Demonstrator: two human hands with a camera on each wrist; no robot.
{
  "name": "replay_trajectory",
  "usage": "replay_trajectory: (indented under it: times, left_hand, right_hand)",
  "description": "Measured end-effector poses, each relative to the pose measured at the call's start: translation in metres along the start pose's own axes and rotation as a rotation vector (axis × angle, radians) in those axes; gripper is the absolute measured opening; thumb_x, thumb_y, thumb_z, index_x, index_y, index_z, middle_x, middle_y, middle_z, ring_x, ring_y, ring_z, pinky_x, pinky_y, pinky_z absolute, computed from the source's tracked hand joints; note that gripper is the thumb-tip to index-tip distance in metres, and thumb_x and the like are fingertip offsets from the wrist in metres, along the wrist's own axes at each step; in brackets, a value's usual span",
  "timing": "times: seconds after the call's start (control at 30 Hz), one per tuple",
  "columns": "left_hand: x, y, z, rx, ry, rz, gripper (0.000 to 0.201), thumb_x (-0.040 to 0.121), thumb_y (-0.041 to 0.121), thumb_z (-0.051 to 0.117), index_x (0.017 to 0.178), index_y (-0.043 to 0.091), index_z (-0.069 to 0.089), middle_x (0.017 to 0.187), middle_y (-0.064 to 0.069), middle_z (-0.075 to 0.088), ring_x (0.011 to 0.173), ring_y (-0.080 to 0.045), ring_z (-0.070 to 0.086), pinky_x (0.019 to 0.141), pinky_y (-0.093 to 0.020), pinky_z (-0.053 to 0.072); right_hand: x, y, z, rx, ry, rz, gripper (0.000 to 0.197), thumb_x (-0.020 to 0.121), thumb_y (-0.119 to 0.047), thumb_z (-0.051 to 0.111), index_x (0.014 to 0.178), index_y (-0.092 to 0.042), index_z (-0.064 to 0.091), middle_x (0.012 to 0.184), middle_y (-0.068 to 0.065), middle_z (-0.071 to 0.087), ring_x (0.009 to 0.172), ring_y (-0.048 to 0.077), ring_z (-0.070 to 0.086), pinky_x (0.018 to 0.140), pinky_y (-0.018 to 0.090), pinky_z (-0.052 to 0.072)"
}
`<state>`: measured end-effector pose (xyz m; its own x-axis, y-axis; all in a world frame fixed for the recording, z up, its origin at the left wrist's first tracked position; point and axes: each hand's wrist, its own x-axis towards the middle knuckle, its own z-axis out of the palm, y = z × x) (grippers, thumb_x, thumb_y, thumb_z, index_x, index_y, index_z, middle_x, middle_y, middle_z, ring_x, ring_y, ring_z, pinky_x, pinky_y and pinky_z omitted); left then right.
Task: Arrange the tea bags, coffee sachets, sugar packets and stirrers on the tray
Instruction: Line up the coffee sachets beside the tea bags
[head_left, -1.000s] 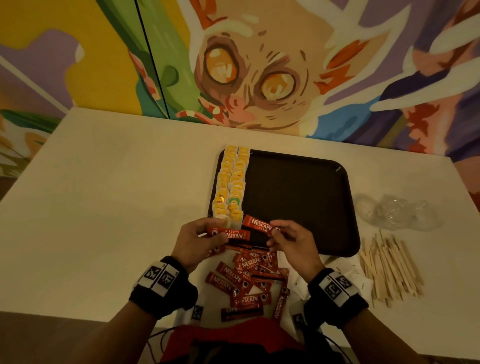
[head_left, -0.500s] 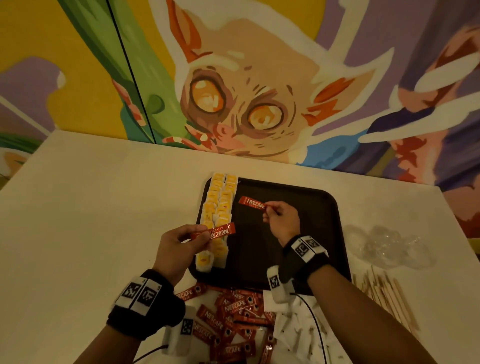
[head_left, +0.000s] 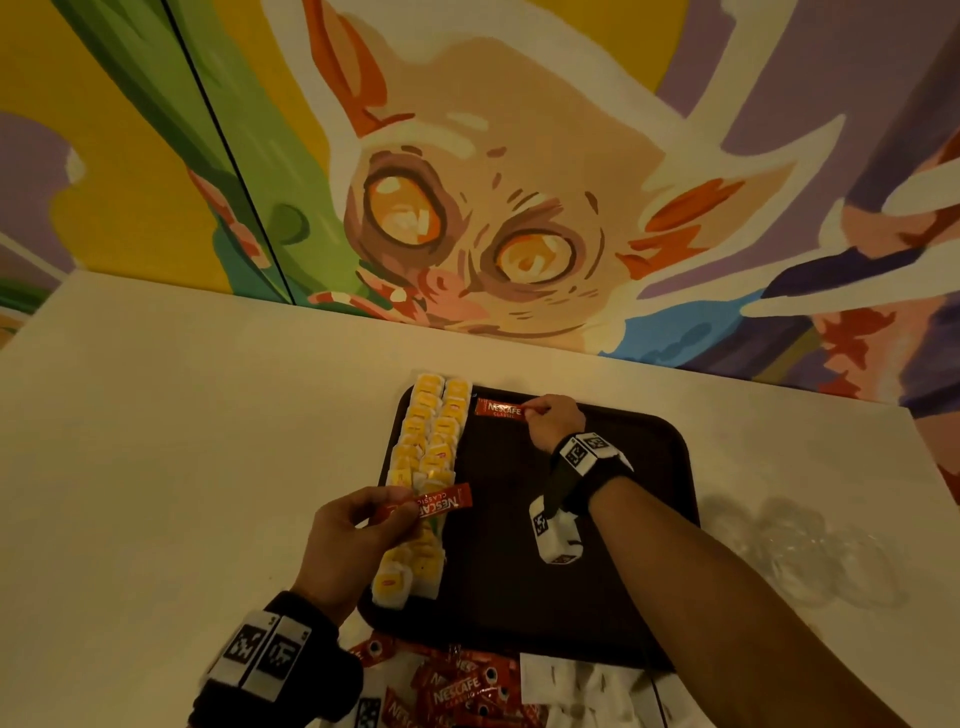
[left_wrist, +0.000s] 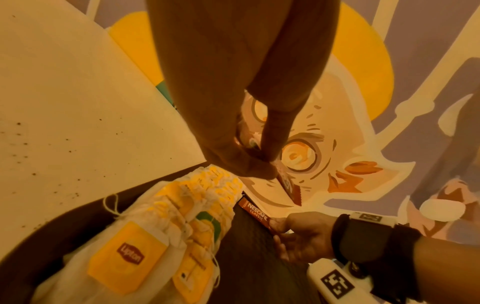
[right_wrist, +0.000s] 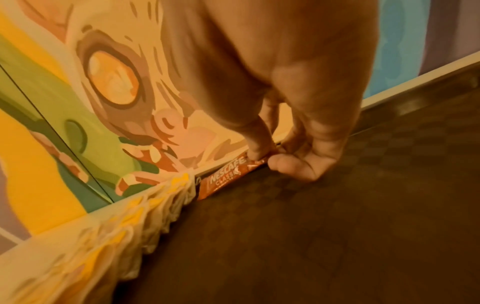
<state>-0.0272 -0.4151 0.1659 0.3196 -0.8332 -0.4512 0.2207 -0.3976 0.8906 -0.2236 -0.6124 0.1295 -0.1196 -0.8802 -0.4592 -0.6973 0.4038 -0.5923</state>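
Backdrop: pale worktop (head_left: 208, 441) under a bright painted animal mural (head_left: 467, 218).
Tray: dark rectangular plastic tray (head_left: 654, 519), two rows of yellow-tagged tea bags (head_left: 431, 452) down its left side.
Right hand (head_left: 553, 421): fingers pinching a red coffee sachet (head_left: 500, 408), low at the tray's far edge, beside the tea bags.
Left hand (head_left: 353, 540): fingers pinching a second red sachet (head_left: 441, 503) above the tea bags.
Near edge: loose red sachets (head_left: 457, 691), white sugar packets (head_left: 582, 686).

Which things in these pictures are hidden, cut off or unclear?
- Coffee sachet pile: head view, cut off by the bottom edge; count unknown.
- White packets: head view, partly under the right forearm; print unreadable.
- Left hand's sachet: left wrist view, mostly hidden by the fingers.
- Stirrers: in no view.
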Motion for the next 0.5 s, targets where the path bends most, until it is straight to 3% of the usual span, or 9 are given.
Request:
replay_trajectory:
  times: [0.17, 0.3, 0.43, 0.5]
  left_hand:
    - [0.004, 0.001, 0.003, -0.013, -0.008, -0.009, 0.011, 0.082, 0.002, 0.071, 0.093, 0.002, 0.073, 0.089, -0.010, 0.073, 0.077, -0.023, 0.072, 0.066, -0.024, 0.058]
    - [0.006, 0.001, 0.003, 0.009, -0.015, -0.007, 0.012, 0.082, 0.003, 0.071, 0.093, 0.003, 0.073, 0.090, -0.009, 0.074, 0.078, -0.022, 0.072, 0.068, -0.026, 0.058]
    - [0.007, 0.001, -0.001, 0.043, -0.030, 0.005, 0.012, 0.082, 0.005, 0.071, 0.094, 0.004, 0.073, 0.090, -0.008, 0.074, 0.079, -0.021, 0.073, 0.067, -0.025, 0.058]
    - [0.007, 0.000, -0.002, 0.034, -0.034, 0.002, 0.013, 0.082, 0.003, 0.070, 0.095, 0.003, 0.073, 0.090, -0.009, 0.074, 0.078, -0.023, 0.073, 0.066, -0.024, 0.057]
  right_hand:
    - [0.011, -0.001, 0.009, 0.024, 0.027, 0.053, 0.022, 0.091, -0.022, 0.068, 0.110, -0.011, 0.071, 0.116, 0.010, 0.067, 0.112, 0.027, 0.061, 0.099, 0.035, 0.049]
    - [0.015, 0.002, 0.023, 0.133, 0.097, 0.089, 0.024, 0.079, -0.026, 0.080, 0.089, -0.019, 0.058, 0.106, 0.014, 0.067, 0.096, 0.030, 0.069, 0.085, 0.042, 0.058]
    - [0.012, 0.002, 0.026, 0.198, 0.171, 0.096, 0.033, 0.080, -0.021, 0.079, 0.100, -0.012, 0.055, 0.110, 0.016, 0.064, 0.091, 0.029, 0.069, 0.084, 0.040, 0.058]
    - [0.009, 0.003, 0.026, 0.179, 0.204, 0.058, 0.034, 0.082, -0.019, 0.077, 0.107, -0.007, 0.057, 0.113, 0.015, 0.063, 0.100, 0.028, 0.065, 0.084, 0.029, 0.053]
